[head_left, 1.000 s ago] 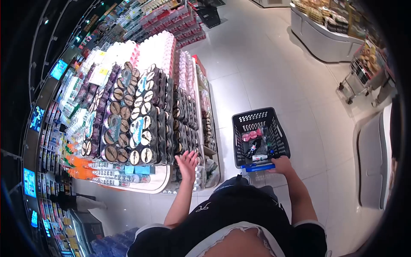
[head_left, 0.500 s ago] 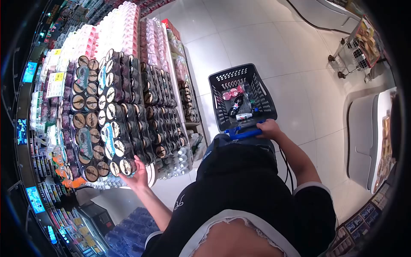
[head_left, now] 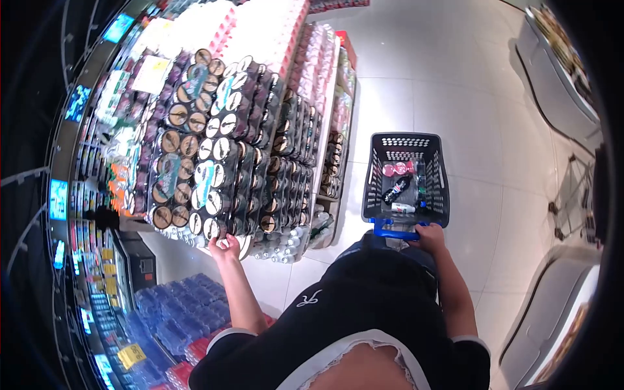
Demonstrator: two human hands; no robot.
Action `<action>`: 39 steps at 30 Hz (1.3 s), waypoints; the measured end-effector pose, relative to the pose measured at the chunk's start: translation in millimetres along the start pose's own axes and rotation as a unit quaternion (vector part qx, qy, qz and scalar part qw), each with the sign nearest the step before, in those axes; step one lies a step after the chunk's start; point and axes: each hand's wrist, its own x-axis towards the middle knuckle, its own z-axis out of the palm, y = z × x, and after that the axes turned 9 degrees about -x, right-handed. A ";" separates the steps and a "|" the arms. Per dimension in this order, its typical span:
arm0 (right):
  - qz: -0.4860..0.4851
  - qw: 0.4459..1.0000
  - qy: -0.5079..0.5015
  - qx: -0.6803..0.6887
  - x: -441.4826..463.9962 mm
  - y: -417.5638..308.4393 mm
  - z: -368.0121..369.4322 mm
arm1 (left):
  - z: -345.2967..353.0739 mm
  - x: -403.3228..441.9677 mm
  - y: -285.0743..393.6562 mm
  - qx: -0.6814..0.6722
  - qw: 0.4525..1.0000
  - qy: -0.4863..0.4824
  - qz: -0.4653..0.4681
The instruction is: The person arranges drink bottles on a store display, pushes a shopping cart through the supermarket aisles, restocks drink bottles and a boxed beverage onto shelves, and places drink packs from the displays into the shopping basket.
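Observation:
My left hand (head_left: 225,248) is raised at the near lower corner of a stack of shrink-wrapped drink packs (head_left: 218,175) with dark sides and pale round tops. Its fingers are bent but apart, with the tips at the corner pack; whether they press on it I cannot tell. Wrapped round the blue handle (head_left: 398,232) of a black shopping basket (head_left: 444,185) is my right hand (head_left: 429,238). Inside the basket lie a pink-wrapped item (head_left: 397,169), a dark bottle (head_left: 397,189), a white bottle (head_left: 403,208) and a clear bottle with a blue cap.
Pink and white packs (head_left: 260,32) rise behind the dark ones. Blue-wrapped packs (head_left: 175,312) and a yellow price sign (head_left: 131,355) are at lower left. Light display counters (head_left: 552,71) line the right side. Pale tiled floor (head_left: 468,117) surrounds the basket.
The view has shifted, so the shelf and basket appear farther right. My left hand's fingers have gone from spread to more bent at the stack's corner. My right hand still grips the handle.

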 end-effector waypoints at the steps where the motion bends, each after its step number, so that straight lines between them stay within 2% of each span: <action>1: 0.008 1.000 -0.011 0.003 1.7 0.3 -2.9 | -3.3 13.6 4.1 0.036 0.999 -0.023 0.030; 4: -0.011 0.999 -0.032 -0.003 3.0 -2.2 -11.4 | -8.7 35.9 13.2 0.128 0.984 -0.075 0.100; 6: 0.015 0.998 -0.053 0.018 2.7 -2.1 -9.8 | -1.2 25.0 14.2 0.183 0.969 -0.134 0.100; 7: 0.031 0.994 -0.109 0.009 4.7 -2.5 -12.3 | -2.2 34.3 15.9 0.203 0.963 -0.133 0.114; 8: 0.015 0.993 -0.113 0.006 8.5 -4.0 -18.4 | -3.5 40.2 16.2 0.224 0.957 -0.133 0.126; 10: 0.071 0.972 -0.212 0.067 13.5 -7.6 -30.9 | -5.0 50.8 22.4 0.201 0.972 -0.103 0.064; 12: 0.063 0.967 -0.235 0.075 19.0 -8.1 -38.6 | -10.4 60.3 28.2 0.204 0.974 -0.093 0.037; 13: 0.060 0.960 -0.259 0.087 19.9 -8.5 -40.1 | -11.0 44.0 22.1 0.196 0.960 -0.161 0.116; 14: 0.054 0.960 -0.263 0.084 20.5 -6.5 -37.7 | -6.7 25.5 25.7 0.192 0.956 -0.180 0.127; 16: 0.032 0.941 -0.317 0.113 24.8 -0.1 -31.7 | -10.4 41.8 43.7 0.184 0.965 -0.179 0.058; 19: 0.028 0.921 -0.357 0.154 33.5 -1.4 -36.1 | -2.0 51.4 46.7 0.201 0.957 -0.205 0.045; 22: 0.032 0.915 -0.369 0.160 34.3 1.4 -30.4 | 1.2 60.3 47.4 0.217 0.956 -0.199 0.021; 24: 0.035 0.920 -0.353 0.167 32.5 1.8 -31.6 | 0.9 68.5 46.1 0.266 0.950 -0.147 0.068; 25: 0.046 0.922 -0.342 0.176 32.2 -0.5 -33.8 | -2.3 73.0 46.9 0.229 0.954 -0.188 0.045; 28: 0.073 0.920 -0.330 0.196 33.6 -9.3 -51.8 | -6.3 66.9 38.0 0.189 0.955 -0.221 0.061; 29: 0.079 0.919 -0.330 0.201 32.7 -9.0 -52.1 | -4.2 59.4 36.1 0.209 0.956 -0.197 0.065; 32: 0.072 0.923 -0.326 0.190 31.0 -6.1 -44.4 | -8.4 76.1 38.5 0.178 0.957 -0.222 0.052; 33: 0.067 0.921 -0.338 0.184 32.1 -5.4 -43.9 | -10.2 80.0 36.8 0.149 0.951 -0.268 0.046; 34: 0.076 0.922 -0.332 0.183 30.9 -4.9 -39.4 | -4.4 55.1 27.4 0.121 0.957 -0.249 0.091; 36: 0.033 0.927 -0.260 0.268 28.4 -2.7 -28.7 | -3.6 47.9 24.1 0.093 0.943 -0.300 0.108; 39: 0.016 0.930 -0.252 0.266 34.0 -9.3 -31.2 | 1.0 28.5 17.6 0.129 0.947 -0.257 0.141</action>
